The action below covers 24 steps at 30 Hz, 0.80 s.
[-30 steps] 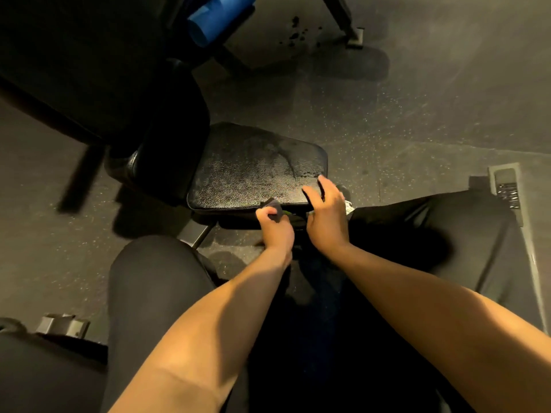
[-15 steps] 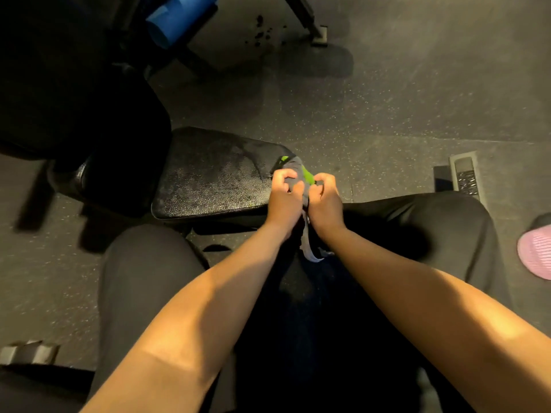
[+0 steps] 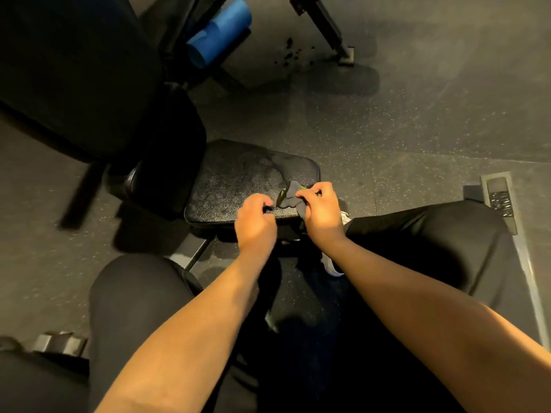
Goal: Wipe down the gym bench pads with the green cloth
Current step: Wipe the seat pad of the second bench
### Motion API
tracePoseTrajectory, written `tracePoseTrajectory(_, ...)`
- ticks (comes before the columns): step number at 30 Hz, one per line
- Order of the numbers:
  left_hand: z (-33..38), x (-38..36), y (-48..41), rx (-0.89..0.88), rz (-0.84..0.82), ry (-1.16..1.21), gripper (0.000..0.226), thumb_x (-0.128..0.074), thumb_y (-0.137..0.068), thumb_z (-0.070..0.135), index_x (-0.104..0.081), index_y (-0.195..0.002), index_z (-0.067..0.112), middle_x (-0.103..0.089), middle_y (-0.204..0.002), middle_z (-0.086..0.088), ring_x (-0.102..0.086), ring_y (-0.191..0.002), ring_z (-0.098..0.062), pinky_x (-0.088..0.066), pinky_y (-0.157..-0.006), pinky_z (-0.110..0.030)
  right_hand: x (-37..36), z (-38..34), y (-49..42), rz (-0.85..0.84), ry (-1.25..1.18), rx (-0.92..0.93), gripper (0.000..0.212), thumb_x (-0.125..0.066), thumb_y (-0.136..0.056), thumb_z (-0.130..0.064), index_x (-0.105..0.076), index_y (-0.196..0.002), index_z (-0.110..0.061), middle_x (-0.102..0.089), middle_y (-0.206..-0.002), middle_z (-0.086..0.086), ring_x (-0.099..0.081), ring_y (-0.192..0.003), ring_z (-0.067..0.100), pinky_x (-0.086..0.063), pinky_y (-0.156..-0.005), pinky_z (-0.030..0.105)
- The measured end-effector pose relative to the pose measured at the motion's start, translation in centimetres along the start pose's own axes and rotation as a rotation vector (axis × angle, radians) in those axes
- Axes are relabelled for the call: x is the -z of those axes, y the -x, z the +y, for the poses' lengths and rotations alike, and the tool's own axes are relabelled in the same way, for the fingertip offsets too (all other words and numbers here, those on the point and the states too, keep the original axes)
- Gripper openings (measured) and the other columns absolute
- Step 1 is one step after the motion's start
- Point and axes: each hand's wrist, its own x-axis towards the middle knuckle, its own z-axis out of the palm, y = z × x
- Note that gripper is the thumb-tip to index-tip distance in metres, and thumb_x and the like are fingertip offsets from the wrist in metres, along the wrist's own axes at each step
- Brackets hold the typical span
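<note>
The black seat pad (image 3: 232,180) of the gym bench lies in front of me, its surface streaked with damp patches. The tilted back pad (image 3: 74,70) rises dark at the upper left. A bunched green cloth (image 3: 290,196), mostly grey with a bright green edge, sits at the pad's near right corner. My right hand (image 3: 322,213) pinches its right side. My left hand (image 3: 256,222) is curled at the pad's near edge, its fingertips gripping the cloth's left end.
My knees in black trousers (image 3: 134,293) flank the bench end. A blue foam roller (image 3: 217,34) and a metal frame leg (image 3: 328,25) stand beyond the bench. A grey ribbed foot plate (image 3: 501,198) lies right, and a metal piece (image 3: 56,344) lower left.
Both hands lifted the cloth from under the pad's edge onto its near corner. They were pressed together half a second ago; my left hand has since drawn left, stretching the cloth.
</note>
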Motion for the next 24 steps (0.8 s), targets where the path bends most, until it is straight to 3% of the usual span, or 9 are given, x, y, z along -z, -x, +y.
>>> tracePoseTrajectory(2, -2.0, 0.5, -0.4, 0.053, -0.011, -0.153, 0.041, -0.065, -0.087, 0.01, -0.058, -0.126, 0.018, -0.049, -0.147, -0.009, -0.036, -0.141, -0.027, -0.029, -0.113, -0.037, -0.4, 0.0, 0.0, 0.038, 0.084, -0.079, 0.027, -0.056, -0.09, -0.016, -0.066, -0.115, -0.017, -0.05, -0.118, 0.01, -0.05, -0.106, 0.031, -0.045, -0.093, 0.042)
tracePoseTrajectory(4, -3.1, 0.4, -0.1, 0.097, -0.119, -0.218, 0.06, -0.066, -0.093, 0.02, -0.042, -0.148, 0.017, -0.028, -0.162, -0.009, -0.018, -0.151, -0.027, -0.016, -0.123, -0.039, -1.1, -0.1, 0.5, 0.071, 0.249, 0.041, 0.031, -0.055, -0.09, -0.015, -0.066, -0.118, -0.009, -0.049, -0.12, 0.02, -0.047, -0.107, 0.038, -0.041, -0.089, 0.041)
tracePoseTrajectory(7, -3.7, 0.2, 0.2, 0.039, -0.172, -0.304, 0.068, -0.06, -0.099, 0.027, -0.027, -0.157, 0.017, -0.011, -0.167, -0.009, -0.005, -0.154, -0.029, -0.006, -0.123, -0.036, -2.7, -1.0, 1.2, -0.018, 0.426, 0.222, 0.034, -0.06, -0.089, -0.027, -0.062, -0.119, -0.012, -0.05, -0.12, 0.019, -0.047, -0.105, 0.038, -0.04, -0.09, 0.042)
tracePoseTrajectory(10, -3.7, 0.2, 0.0, 0.038, -0.179, -0.295, 0.065, -0.055, -0.1, 0.027, -0.026, -0.157, 0.014, -0.01, -0.167, -0.011, -0.003, -0.154, -0.029, -0.004, -0.123, -0.037, -4.0, -2.9, 2.2, -0.243, 0.478, 0.315, 0.044, -0.054, -0.094, -0.024, -0.051, -0.138, -0.022, -0.041, -0.14, 0.016, -0.039, -0.121, 0.038, -0.037, -0.102, 0.045)
tracePoseTrajectory(13, -3.6, 0.0, 0.0, 0.033, -0.163, -0.34, 0.064, -0.053, -0.101, 0.028, -0.026, -0.157, 0.015, -0.011, -0.167, -0.012, -0.004, -0.154, -0.031, -0.006, -0.124, -0.04, -3.4, -2.5, 2.3, -0.262, 0.536, 0.322, 0.055, -0.051, -0.094, -0.022, -0.041, -0.148, -0.029, -0.037, -0.144, 0.013, -0.036, -0.126, 0.036, -0.03, -0.102, 0.045)
tracePoseTrajectory(17, -2.2, -0.9, 0.3, 0.059, -0.119, -0.433, 0.064, -0.054, -0.1, 0.037, -0.029, -0.156, 0.016, -0.013, -0.165, -0.018, -0.013, -0.149, -0.039, -0.009, -0.122, -0.045, -2.0, 0.2, 2.7, -0.109, 0.42, 0.055, 0.066, -0.053, -0.088, -0.009, -0.036, -0.15, -0.025, -0.037, -0.14, 0.017, -0.038, -0.124, 0.038, -0.035, -0.1, 0.046)
tracePoseTrajectory(21, -0.8, -3.3, 0.8, -0.135, -0.003, -0.434, 0.059, -0.071, -0.089, 0.027, -0.053, -0.14, 0.005, -0.043, -0.146, -0.03, -0.044, -0.122, -0.051, -0.033, -0.109, -0.054, -2.6, 2.0, 3.2, 0.106, 0.007, -0.245, 0.055, -0.046, -0.095, -0.007, -0.037, -0.148, -0.017, -0.035, -0.136, 0.024, -0.042, -0.119, 0.04, -0.037, -0.105, 0.045)
tracePoseTrajectory(24, 0.5, -4.6, 0.1, -0.089, -0.007, -0.457, 0.057, -0.066, -0.093, 0.033, -0.052, -0.142, 0.01, -0.042, -0.147, -0.028, -0.041, -0.124, -0.049, -0.032, -0.108, -0.054, -2.7, 2.6, 1.7, 0.065, -0.243, -0.388, 0.051, -0.039, -0.104, -0.012, -0.031, -0.153, -0.017, -0.032, -0.143, 0.015, -0.046, -0.12, 0.028, -0.034, -0.105, 0.033)
